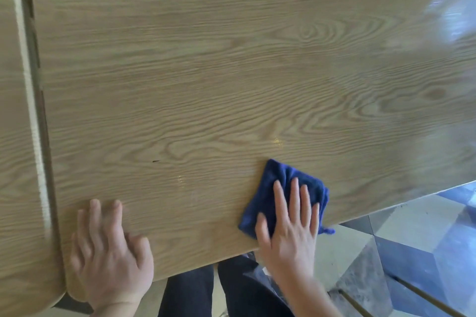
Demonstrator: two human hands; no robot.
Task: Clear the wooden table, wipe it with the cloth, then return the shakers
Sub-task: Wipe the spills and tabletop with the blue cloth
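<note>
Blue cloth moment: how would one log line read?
phase: wiping | right hand flat on blue cloth | left hand flat on wooden table

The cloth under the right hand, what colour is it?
The cloth is dark blue, plain with no pattern. The head view, the only one, shows it clearly.

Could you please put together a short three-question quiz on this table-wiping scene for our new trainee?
1. True or false: the left hand is pressing the blue cloth.
2. Where on the wooden table does the cloth lie? A) at the far edge B) at the near edge C) in the middle
3. Fill in: the shakers are ____ in this view.

Key
1. False: the right hand lies flat on the cloth, and the left hand rests bare on the table.
2. B: it lies by the near edge, with one corner hanging just past it.
3. Absent: no shakers show on the table.
</note>
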